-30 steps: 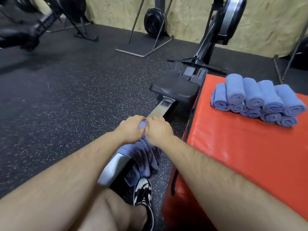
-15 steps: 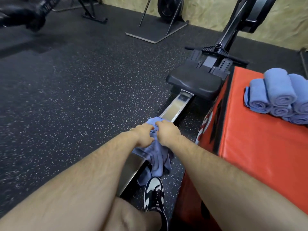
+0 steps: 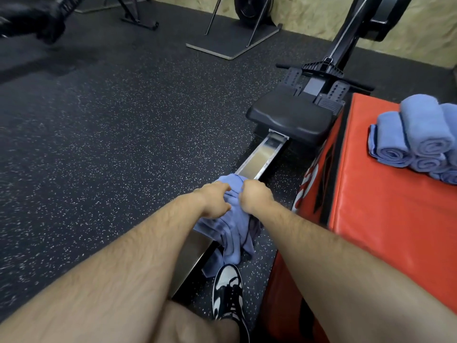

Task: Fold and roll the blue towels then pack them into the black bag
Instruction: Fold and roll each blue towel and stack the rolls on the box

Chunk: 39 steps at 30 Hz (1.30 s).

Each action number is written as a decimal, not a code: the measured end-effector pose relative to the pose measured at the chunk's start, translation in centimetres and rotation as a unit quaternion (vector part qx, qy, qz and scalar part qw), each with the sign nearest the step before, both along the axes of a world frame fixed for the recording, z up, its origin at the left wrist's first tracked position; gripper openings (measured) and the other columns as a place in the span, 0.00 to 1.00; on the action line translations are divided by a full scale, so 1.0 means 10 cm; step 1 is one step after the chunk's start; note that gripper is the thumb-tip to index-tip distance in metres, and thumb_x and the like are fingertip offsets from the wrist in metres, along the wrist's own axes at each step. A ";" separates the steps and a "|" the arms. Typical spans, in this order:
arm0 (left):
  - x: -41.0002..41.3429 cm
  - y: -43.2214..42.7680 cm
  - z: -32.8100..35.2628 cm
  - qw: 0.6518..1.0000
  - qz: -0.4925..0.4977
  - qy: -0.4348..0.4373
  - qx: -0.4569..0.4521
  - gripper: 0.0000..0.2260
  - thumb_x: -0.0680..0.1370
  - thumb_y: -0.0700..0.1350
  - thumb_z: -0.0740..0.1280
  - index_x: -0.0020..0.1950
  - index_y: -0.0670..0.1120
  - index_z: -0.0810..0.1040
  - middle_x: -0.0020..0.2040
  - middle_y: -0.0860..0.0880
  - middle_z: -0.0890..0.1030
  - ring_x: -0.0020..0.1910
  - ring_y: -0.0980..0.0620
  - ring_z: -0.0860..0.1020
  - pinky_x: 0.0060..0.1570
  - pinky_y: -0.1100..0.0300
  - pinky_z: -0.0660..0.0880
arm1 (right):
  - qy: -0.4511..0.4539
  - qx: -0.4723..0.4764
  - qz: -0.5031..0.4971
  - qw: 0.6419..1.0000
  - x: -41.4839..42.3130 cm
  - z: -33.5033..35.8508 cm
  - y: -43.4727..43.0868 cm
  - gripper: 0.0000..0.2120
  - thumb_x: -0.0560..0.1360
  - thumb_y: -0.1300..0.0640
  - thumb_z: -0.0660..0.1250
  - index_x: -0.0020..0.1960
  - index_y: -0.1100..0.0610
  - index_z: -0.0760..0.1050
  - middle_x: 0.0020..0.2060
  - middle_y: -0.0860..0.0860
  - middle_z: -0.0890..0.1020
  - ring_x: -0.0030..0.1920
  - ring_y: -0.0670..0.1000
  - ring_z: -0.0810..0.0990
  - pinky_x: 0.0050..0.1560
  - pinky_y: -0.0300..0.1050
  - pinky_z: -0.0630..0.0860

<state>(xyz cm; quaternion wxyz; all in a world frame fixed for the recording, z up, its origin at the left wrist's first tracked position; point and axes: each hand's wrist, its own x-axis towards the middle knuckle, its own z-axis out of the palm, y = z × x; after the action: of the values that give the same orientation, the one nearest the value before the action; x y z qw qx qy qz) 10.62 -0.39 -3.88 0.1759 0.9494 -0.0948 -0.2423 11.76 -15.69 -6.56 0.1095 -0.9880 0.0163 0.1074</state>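
Note:
A loose blue towel (image 3: 233, 231) hangs bunched over the metal rail (image 3: 262, 159) of a rowing machine. My left hand (image 3: 215, 200) and my right hand (image 3: 254, 195) sit side by side on its upper part, both with fingers curled into the cloth. The towel's lower end droops toward the floor above my shoe (image 3: 228, 293). Several rolled blue towels (image 3: 418, 142) are stacked on the red padded box (image 3: 385, 219) at the right edge. No black bag is in view.
The rower's black seat (image 3: 291, 117) sits on the rail just beyond my hands, with footrests behind it. Speckled black rubber floor (image 3: 111, 144) spreads to the left. A weight stand (image 3: 235, 43) and other gym gear stand at the back near the wall.
My hands have stayed gripping the towel on the rail. The camera has dipped and swung left, pushing the stacked rolls toward the right edge.

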 end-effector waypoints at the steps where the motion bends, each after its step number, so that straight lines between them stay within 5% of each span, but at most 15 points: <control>1: 0.01 0.01 0.00 1.000 0.000 -0.002 -0.001 0.27 0.77 0.49 0.68 0.75 0.48 0.67 0.74 0.45 0.70 0.69 0.44 0.72 0.68 0.49 0.71 | -0.012 0.015 -0.005 1.000 0.00 0.00 -0.02 0.12 0.78 0.55 0.61 0.60 0.57 0.74 0.58 0.56 0.79 0.60 0.59 0.77 0.55 0.49 0.74; 8: 0.08 0.06 0.10 0.993 0.043 -0.090 -0.060 0.19 0.79 0.46 0.66 0.70 0.46 0.69 0.63 0.44 0.76 0.56 0.45 0.77 0.53 0.53 0.73 | -0.082 0.184 0.010 0.980 0.00 0.49 -0.06 0.09 0.80 0.54 0.56 0.54 0.60 0.68 0.45 0.55 0.77 0.47 0.59 0.76 0.45 0.49 0.70; 13: 0.10 0.00 0.36 0.977 0.119 -0.132 -0.117 0.19 0.79 0.50 0.68 0.68 0.49 0.70 0.56 0.49 0.80 0.54 0.47 0.79 0.56 0.50 0.75 | -0.142 0.270 -0.005 0.952 0.05 1.15 -0.20 0.05 0.77 0.54 0.59 0.50 0.55 0.69 0.44 0.49 0.78 0.45 0.52 0.75 0.43 0.47 0.68; 16: 0.05 -0.16 0.57 0.960 0.201 -0.140 -0.137 0.13 0.75 0.54 0.69 0.50 0.46 0.76 0.44 0.49 0.81 0.43 0.47 0.79 0.44 0.53 0.74 | -0.148 0.332 -0.013 0.932 -0.01 1.48 -0.30 0.04 0.73 0.57 0.61 0.40 0.56 0.68 0.35 0.48 0.75 0.35 0.48 0.70 0.37 0.47 0.67; 20: -0.01 -0.47 0.85 0.871 0.303 -0.030 -0.386 0.13 0.68 0.48 0.62 0.24 0.47 0.72 0.28 0.44 0.77 0.32 0.45 0.75 0.36 0.51 0.72 | -0.127 0.369 0.008 0.921 -0.16 1.80 -0.46 0.06 0.69 0.60 0.64 0.34 0.56 0.69 0.31 0.51 0.67 0.33 0.47 0.64 0.35 0.45 0.61; 23: 0.08 -0.59 1.01 0.825 0.283 -0.017 -0.490 0.11 0.74 0.49 0.63 0.37 0.44 0.76 0.36 0.43 0.75 0.37 0.46 0.71 0.35 0.50 0.67 | -0.097 0.434 -0.039 0.895 -0.27 1.90 -0.60 0.07 0.67 0.56 0.70 0.36 0.54 0.72 0.34 0.50 0.72 0.36 0.48 0.70 0.39 0.45 0.67; 26: 0.06 -0.77 1.19 0.777 0.245 0.008 -0.580 0.18 0.77 0.51 0.67 0.57 0.38 0.79 0.52 0.41 0.83 0.50 0.43 0.81 0.50 0.47 0.77 | -0.057 0.530 -0.088 0.841 -0.34 1.95 -0.74 0.08 0.75 0.53 0.66 0.39 0.53 0.72 0.36 0.53 0.76 0.38 0.51 0.76 0.44 0.48 0.74; 30: -0.13 -1.08 1.48 0.732 0.239 -0.012 -0.638 0.10 0.78 0.49 0.68 0.54 0.44 0.80 0.43 0.49 0.83 0.46 0.51 0.79 0.45 0.60 0.76 | -0.037 0.612 -0.153 0.775 -0.45 2.00 -0.94 0.06 0.78 0.56 0.67 0.46 0.58 0.78 0.41 0.53 0.81 0.43 0.53 0.81 0.45 0.46 0.79; 33: -0.27 -1.29 1.71 0.687 0.253 0.022 -0.681 0.10 0.79 0.46 0.68 0.53 0.41 0.82 0.46 0.44 0.84 0.45 0.48 0.82 0.46 0.55 0.79 | -0.035 0.682 -0.209 0.700 -0.55 2.12 -1.07 0.14 0.76 0.55 0.73 0.55 0.65 0.80 0.49 0.57 0.86 0.48 0.54 0.86 0.48 0.48 0.82; 37: -0.33 -1.49 1.86 0.710 0.237 -0.009 -0.663 0.10 0.78 0.41 0.68 0.56 0.37 0.82 0.50 0.37 0.85 0.47 0.41 0.83 0.49 0.49 0.80 | -0.079 0.651 -0.185 0.732 -0.66 2.39 -1.31 0.10 0.76 0.60 0.71 0.56 0.62 0.80 0.52 0.58 0.85 0.47 0.54 0.84 0.50 0.48 0.79; 39: -0.37 -1.61 1.94 0.728 0.202 -0.004 -0.655 0.09 0.79 0.39 0.66 0.52 0.33 0.80 0.44 0.38 0.80 0.39 0.44 0.77 0.37 0.55 0.76 | -0.123 0.617 -0.169 0.759 -0.73 2.51 -1.46 0.06 0.76 0.62 0.70 0.52 0.60 0.80 0.50 0.58 0.85 0.47 0.54 0.82 0.52 0.52 0.79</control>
<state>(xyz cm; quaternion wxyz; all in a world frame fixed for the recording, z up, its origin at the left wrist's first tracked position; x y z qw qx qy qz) 6.91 -16.49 15.54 0.7984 0.5963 -0.0368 -0.0752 4.48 -30.32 18.57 0.7127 -0.6927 0.0997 -0.0480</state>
